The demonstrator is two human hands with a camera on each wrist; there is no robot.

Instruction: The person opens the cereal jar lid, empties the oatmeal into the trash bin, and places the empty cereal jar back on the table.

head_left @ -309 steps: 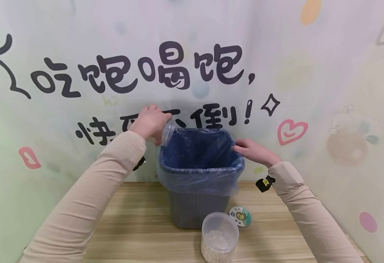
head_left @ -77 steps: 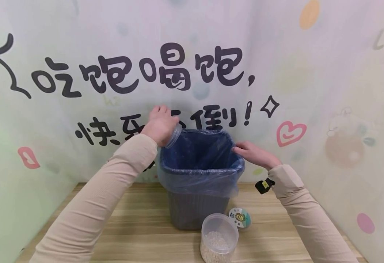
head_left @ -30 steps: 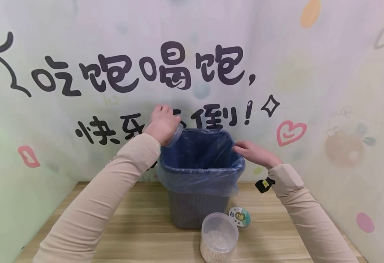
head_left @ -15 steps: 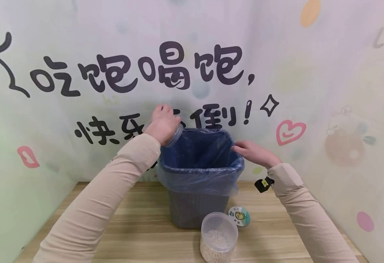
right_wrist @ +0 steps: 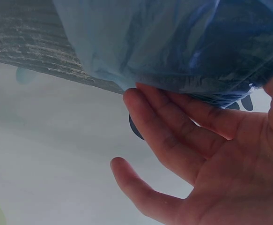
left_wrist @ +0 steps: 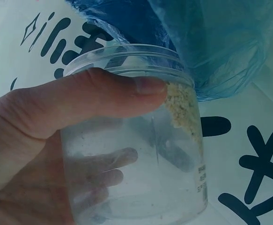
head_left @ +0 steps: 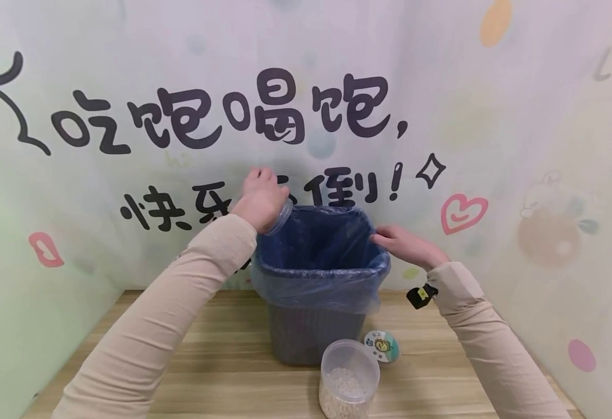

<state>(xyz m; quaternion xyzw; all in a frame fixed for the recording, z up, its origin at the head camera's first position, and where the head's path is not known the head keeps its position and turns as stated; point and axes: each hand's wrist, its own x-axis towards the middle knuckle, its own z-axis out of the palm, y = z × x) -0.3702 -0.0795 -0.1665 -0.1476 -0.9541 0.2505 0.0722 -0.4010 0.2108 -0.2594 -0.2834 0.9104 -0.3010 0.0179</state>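
My left hand [head_left: 261, 199] grips a clear plastic jar [left_wrist: 173, 192], tilted with its mouth at the left rim of the bin. In the left wrist view the thumb lies across the jar below its threaded neck, and the other fingers show through the far wall. Pale grainy flakes [left_wrist: 183, 107] cling inside near the mouth. A dark grey trash bin [head_left: 316, 337] stands upright, lined with a blue plastic bag [head_left: 316, 290] folded over its rim. My right hand [head_left: 411, 245] holds the bin's right rim, fingers outside against the bag [right_wrist: 141, 47], thumb at the edge.
An uncovered translucent jar [head_left: 350, 378], partly filled with pale flakes, stands in front of the bin on the wooden table [head_left: 216, 361]. Beside it lies a round printed lid [head_left: 383, 347]. A printed cloth backdrop [head_left: 190, 52] rises close behind the bin.
Compared with about ten seconds ago, my left hand and its jar sit slightly farther right, more over the bin's rim. My right hand keeps its place; the last second shows almost no movement.
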